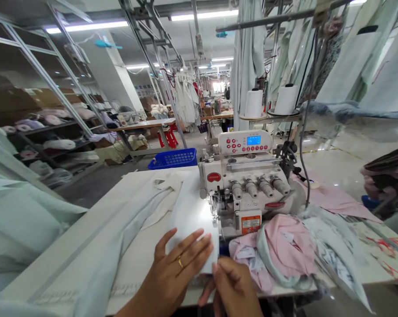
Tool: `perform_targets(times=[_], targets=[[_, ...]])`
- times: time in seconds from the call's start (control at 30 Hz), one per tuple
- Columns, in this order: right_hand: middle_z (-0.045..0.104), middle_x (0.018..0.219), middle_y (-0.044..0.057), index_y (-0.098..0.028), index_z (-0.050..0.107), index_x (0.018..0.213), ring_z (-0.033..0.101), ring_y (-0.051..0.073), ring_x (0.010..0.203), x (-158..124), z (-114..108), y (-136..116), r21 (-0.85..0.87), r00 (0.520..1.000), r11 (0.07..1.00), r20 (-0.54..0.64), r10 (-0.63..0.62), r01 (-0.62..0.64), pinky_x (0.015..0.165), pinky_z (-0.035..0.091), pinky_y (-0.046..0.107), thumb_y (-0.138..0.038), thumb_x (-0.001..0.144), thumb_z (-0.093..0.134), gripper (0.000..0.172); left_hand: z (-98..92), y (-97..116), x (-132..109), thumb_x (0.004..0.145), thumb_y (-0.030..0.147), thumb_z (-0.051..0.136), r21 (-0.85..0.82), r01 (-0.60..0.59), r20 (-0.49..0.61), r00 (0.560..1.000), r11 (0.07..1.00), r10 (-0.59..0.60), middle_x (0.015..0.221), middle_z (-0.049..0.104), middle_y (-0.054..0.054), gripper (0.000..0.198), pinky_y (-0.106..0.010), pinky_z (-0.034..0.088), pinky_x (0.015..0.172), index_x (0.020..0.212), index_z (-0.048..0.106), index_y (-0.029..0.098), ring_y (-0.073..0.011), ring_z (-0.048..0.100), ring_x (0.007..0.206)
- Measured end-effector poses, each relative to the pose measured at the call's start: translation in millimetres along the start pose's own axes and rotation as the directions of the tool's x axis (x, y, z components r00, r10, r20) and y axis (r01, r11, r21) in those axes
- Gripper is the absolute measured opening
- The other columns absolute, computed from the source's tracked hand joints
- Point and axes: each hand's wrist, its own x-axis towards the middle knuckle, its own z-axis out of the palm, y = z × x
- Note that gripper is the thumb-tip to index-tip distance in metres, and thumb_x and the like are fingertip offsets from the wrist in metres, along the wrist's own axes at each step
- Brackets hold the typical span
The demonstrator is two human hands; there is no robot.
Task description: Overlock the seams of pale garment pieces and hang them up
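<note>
A pale blue-white fabric piece [189,209] lies on the sewing table, its right edge beside the needle area of a white overlock machine [215,176]. My left hand [177,266] rests on the fabric's near part with fingers spread, a gold ring on one finger. At the near right corner of the fabric, my right hand [230,284] pinches the edge between thumb and fingers. The two hands are close together, just in front of the machine. Light from the machine falls on the fabric by the needle.
Pink and pale cloth pieces [286,246] are heaped right of the machine. Long pale strips [129,220] lie on the left of the table [96,246]. A blue basket [174,158] stands behind the table. Thread cones [253,103] stand behind the machine.
</note>
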Motion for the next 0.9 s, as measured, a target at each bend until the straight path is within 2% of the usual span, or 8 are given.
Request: perform_targets(times=[0.13,0.3,0.43,0.53,0.6,0.7,0.8,0.9], targets=[[0.058,0.042,0.000,-0.018,0.050,0.058,0.038,0.006,0.030,30,-9,-21,-0.032,1.000,0.999,-0.015,-0.022,0.022,0.033,0.026,0.014,-0.067,0.089,0.058,0.058,-9.4,-11,4,0.087,-0.004,0.034,-0.024,-0.021,0.042,0.999,0.999,0.022,0.135,0.065,-0.002,0.063,-0.038,0.009,0.123,0.141,0.050,0.026,-0.0120,0.057,0.130],[0.064,0.044,0.008,-0.012,0.070,0.060,0.049,0.009,0.030,39,-9,-20,0.127,0.981,0.978,-0.082,0.177,-0.166,0.030,0.026,0.013,-0.074,0.084,0.059,0.068,-12.3,-42,27,0.078,-0.007,0.031,-0.189,0.120,0.239,0.968,0.975,-0.073,0.141,0.061,0.003,0.076,-0.037,0.027,0.115,0.139,0.052,0.033,-0.0119,0.055,0.131],[0.062,0.039,0.008,-0.012,0.070,0.056,0.041,0.005,0.024,29,-3,-11,0.122,0.960,0.959,-0.084,0.267,-0.256,0.028,0.023,0.012,-0.085,0.078,0.056,0.077,1.2,-79,65,0.079,-0.003,0.033,-0.220,0.278,0.369,0.911,0.935,-0.184,0.131,0.068,0.003,0.066,-0.037,0.040,0.109,0.124,0.066,0.032,-0.0156,0.063,0.120],[0.061,0.041,0.007,-0.012,0.070,0.056,0.041,0.006,0.026,20,2,-7,0.101,0.964,0.960,-0.036,0.264,-0.260,0.028,0.022,0.013,-0.088,0.076,0.055,0.080,17.8,-96,90,0.077,-0.004,0.035,-0.169,0.328,0.364,0.897,0.930,-0.250,0.120,0.073,-0.003,0.061,-0.035,0.044,0.105,0.117,0.072,0.025,-0.0186,0.066,0.113],[0.061,0.043,0.006,-0.012,0.071,0.060,0.047,0.007,0.031,12,2,-7,0.062,0.969,0.967,0.026,0.246,-0.247,0.031,0.025,0.013,-0.086,0.077,0.057,0.077,22.8,-97,93,0.078,-0.003,0.038,-0.137,0.340,0.350,0.895,0.930,-0.276,0.123,0.071,-0.007,0.059,-0.041,0.042,0.107,0.119,0.071,0.023,-0.0230,0.063,0.119],[0.061,0.045,0.005,-0.011,0.073,0.066,0.051,0.008,0.035,4,-6,-9,-0.057,0.969,0.974,0.104,0.222,-0.217,0.034,0.029,0.012,-0.081,0.083,0.055,0.075,13.8,-80,68,0.075,-0.005,0.039,-0.099,0.339,0.342,0.894,0.935,-0.288,0.135,0.065,-0.008,0.066,-0.052,0.033,0.113,0.129,0.064,0.024,-0.0268,0.058,0.128],[0.068,0.064,0.006,-0.011,0.073,0.085,0.057,0.009,0.039,8,-12,-14,-0.093,0.970,0.977,0.131,0.203,-0.192,0.033,0.031,0.012,-0.082,0.085,0.053,0.073,-9.4,-48,15,0.070,-0.010,0.033,-0.097,0.244,0.264,0.941,0.965,-0.211,0.142,0.060,0.000,0.084,-0.043,0.029,0.117,0.141,0.052,0.030,-0.0173,0.055,0.132],[0.066,0.074,0.003,-0.015,0.063,0.092,0.061,0.011,0.043,23,-5,-23,-0.032,0.968,0.986,0.185,0.169,-0.166,0.031,0.031,0.014,-0.082,0.083,0.054,0.069,-35.6,-18,-29,0.082,-0.002,0.036,-0.138,0.190,0.250,0.956,0.972,-0.152,0.149,0.052,0.002,0.077,-0.035,0.025,0.122,0.150,0.039,0.034,-0.0134,0.049,0.138]])
